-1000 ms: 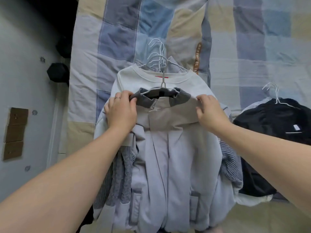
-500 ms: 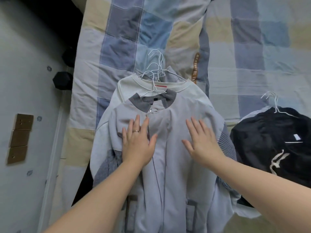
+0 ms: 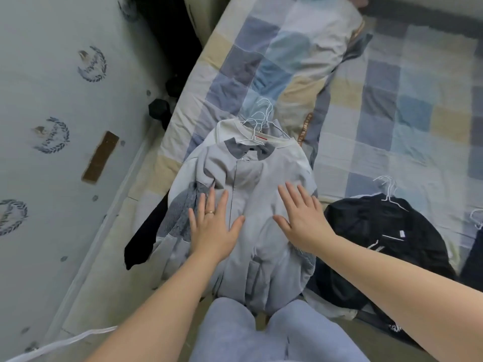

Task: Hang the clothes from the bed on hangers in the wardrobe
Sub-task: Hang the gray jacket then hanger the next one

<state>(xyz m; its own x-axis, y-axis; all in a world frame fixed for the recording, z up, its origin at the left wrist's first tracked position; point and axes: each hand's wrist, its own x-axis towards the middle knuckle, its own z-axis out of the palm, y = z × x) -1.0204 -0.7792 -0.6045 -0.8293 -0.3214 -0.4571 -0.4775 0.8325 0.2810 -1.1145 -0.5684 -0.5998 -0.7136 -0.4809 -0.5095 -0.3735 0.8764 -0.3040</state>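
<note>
On the checked patchwork bed cover (image 3: 392, 105), atop a pile of hangered clothes: pale grey zip jacket with darker knit collar (image 3: 251, 205). Left hand (image 3: 213, 226) and right hand (image 3: 300, 218) spread flat on its chest, gripping nothing. Risk: white wire hanger hooks (image 3: 258, 121) above the collar tangling on lifting.

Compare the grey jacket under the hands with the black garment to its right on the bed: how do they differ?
The grey jacket is pale with a darker collar; the black garment is dark all over. The jacket tops a stack of hangered clothes; the black one lies apart. Both hands, left hand and right hand, lie flat on the jacket; nothing touches the black garment. Both sit on white wire hangers on the checked bedspread.
</note>
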